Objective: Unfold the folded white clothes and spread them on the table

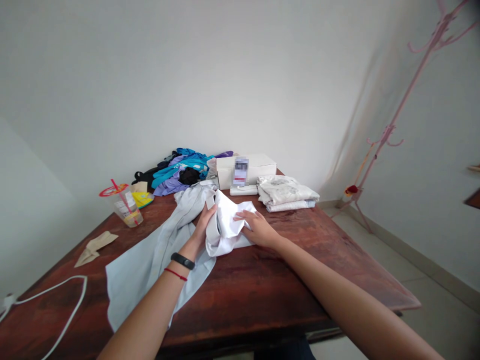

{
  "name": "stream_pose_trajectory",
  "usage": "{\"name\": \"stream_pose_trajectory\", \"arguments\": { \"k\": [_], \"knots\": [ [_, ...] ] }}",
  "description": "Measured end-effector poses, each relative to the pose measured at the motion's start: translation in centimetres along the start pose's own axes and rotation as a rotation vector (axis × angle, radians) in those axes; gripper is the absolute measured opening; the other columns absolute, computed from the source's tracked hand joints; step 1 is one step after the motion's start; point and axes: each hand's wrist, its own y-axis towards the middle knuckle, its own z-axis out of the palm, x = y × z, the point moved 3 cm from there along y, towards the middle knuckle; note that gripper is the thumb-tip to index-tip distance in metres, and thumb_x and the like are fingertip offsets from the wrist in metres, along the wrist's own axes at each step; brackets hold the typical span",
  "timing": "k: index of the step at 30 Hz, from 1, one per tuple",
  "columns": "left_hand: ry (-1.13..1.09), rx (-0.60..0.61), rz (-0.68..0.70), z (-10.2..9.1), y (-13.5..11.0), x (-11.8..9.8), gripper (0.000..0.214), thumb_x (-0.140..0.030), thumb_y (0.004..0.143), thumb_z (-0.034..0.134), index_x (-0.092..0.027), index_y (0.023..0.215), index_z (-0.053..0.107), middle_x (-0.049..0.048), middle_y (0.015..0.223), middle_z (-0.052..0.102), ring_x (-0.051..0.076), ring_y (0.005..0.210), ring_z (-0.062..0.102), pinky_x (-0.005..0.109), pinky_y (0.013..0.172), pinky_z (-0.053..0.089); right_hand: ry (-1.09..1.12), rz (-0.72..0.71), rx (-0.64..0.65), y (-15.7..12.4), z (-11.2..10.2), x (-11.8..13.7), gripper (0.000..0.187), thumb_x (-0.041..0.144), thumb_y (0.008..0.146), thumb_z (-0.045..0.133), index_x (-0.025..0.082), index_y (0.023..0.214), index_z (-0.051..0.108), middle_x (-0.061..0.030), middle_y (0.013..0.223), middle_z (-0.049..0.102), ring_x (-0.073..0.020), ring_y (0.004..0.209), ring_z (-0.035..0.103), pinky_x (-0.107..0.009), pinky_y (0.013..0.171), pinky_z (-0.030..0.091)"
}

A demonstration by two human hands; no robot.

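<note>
A white shirt point(228, 212) is bunched up above the dark red wooden table, its collar band showing on the left side. My left hand point(204, 224) is closed round that collar edge, with the thumb on the near side and the other fingers partly hidden by cloth. On the shirt's right side, my right hand point(258, 229) grips a fold, fingers over the top and slightly apart. Beneath and to the left of the white shirt, a pale grey-blue shirt point(150, 260) with a button front lies spread out across the table point(240, 300).
Behind the shirts are a heap of coloured clothes point(183, 167), a white box point(258, 165) and a folded stack of pale clothes point(287, 192). At left are a plastic cup with straw point(127, 210), a brown napkin point(95, 247) and a white cable point(80, 295). A pink coat stand point(407, 95) stands right.
</note>
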Motion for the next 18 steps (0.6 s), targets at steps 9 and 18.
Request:
{"name": "stream_pose_trajectory", "arguments": {
  "k": [9, 18],
  "knots": [
    [0.085, -0.019, 0.027, 0.37, -0.61, -0.75, 0.048, -0.044, 0.086, 0.073, -0.018, 0.126, 0.066, 0.0092, 0.129, 0.068, 0.031, 0.132, 0.052, 0.038, 0.115, 0.036, 0.076, 0.163, -0.148, 0.29, -0.73, -0.11, 0.028, 0.027, 0.098, 0.051, 0.021, 0.119, 0.068, -0.0112, 0.124, 0.071, -0.0270, 0.119, 0.062, -0.038, 0.102, 0.042],
    [0.156, -0.049, 0.023, 0.87, -0.96, -1.05, 0.052, -0.048, 0.087, 0.069, -0.022, 0.131, 0.064, 0.0080, 0.129, 0.069, 0.033, 0.127, 0.058, 0.041, 0.107, 0.047, 0.121, 0.235, -0.165, 0.43, -0.94, -0.65, 0.025, 0.033, 0.099, 0.049, 0.017, 0.101, 0.068, -0.0121, 0.107, 0.074, -0.0250, 0.101, 0.066, -0.030, 0.087, 0.043]
  ]
}}
